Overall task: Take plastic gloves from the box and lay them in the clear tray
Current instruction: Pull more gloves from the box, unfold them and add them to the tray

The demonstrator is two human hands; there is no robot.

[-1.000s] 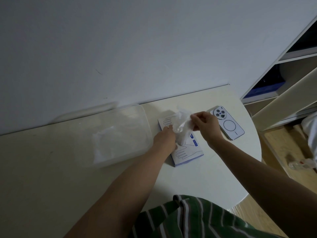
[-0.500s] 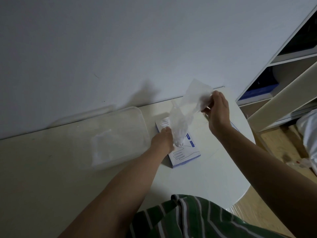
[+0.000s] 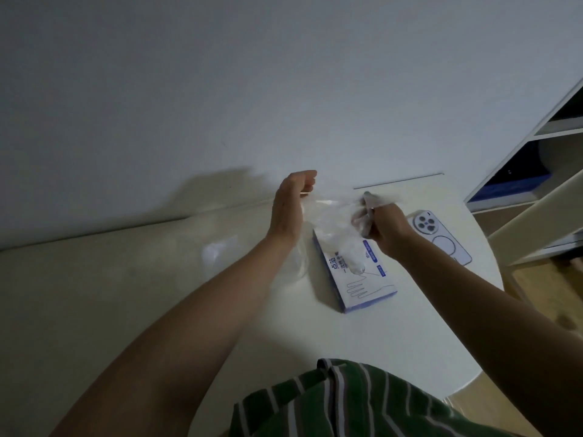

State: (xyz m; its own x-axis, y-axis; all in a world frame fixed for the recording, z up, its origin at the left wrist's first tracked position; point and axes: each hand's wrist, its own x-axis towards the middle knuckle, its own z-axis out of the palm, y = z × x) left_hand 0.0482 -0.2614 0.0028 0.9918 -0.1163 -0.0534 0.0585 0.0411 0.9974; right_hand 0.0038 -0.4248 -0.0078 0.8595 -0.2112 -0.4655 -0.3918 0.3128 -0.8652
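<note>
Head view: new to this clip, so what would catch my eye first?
The left hand and right hand hold a clear plastic glove stretched between them, mid-frame above the table. Just below lies the blue-and-white glove box, with a phone face down to its right.

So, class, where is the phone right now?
In the head view, the phone lies back-up on the right side of the table, just right of the right hand and the glove box.
</note>
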